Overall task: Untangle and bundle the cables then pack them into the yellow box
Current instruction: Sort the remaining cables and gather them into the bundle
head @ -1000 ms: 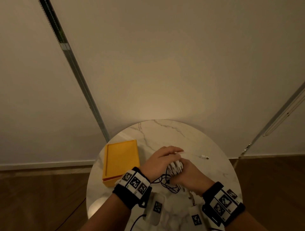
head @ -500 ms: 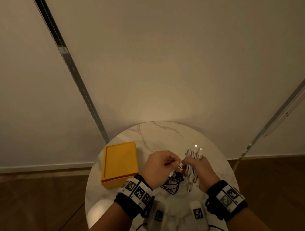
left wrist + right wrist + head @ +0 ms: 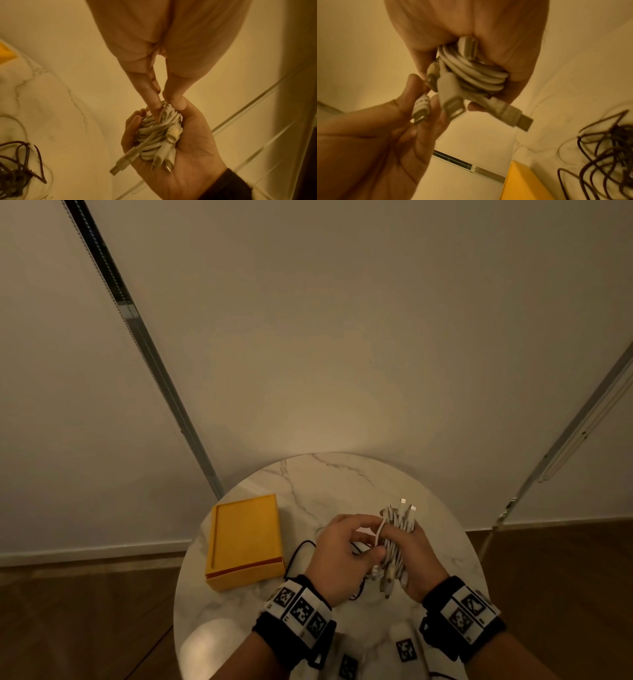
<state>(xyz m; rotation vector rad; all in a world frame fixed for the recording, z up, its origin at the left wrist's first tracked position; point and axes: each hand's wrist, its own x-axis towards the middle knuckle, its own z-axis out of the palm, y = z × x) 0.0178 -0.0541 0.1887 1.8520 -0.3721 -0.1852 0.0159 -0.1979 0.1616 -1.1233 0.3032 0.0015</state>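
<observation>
Head view, L to R: yellow box [image 3: 245,541] on bench [image 3: 308,481], black cable [image 3: 298,553] beside it. Left hand [image 3: 342,556] raised, thumb + fingers pinching a strand of white cable bundle [image 3: 397,539]. Right hand [image 3: 416,563] curled round bundle, connectors sticking up.

No legible text, brand, number or sign appears in any view. The wrist bands [image 3: 301,609] and the white tags [image 3: 406,649] near them on the worktop [image 3: 329,484] carry only black-and-white square marker patterns, not readable characters.
</observation>
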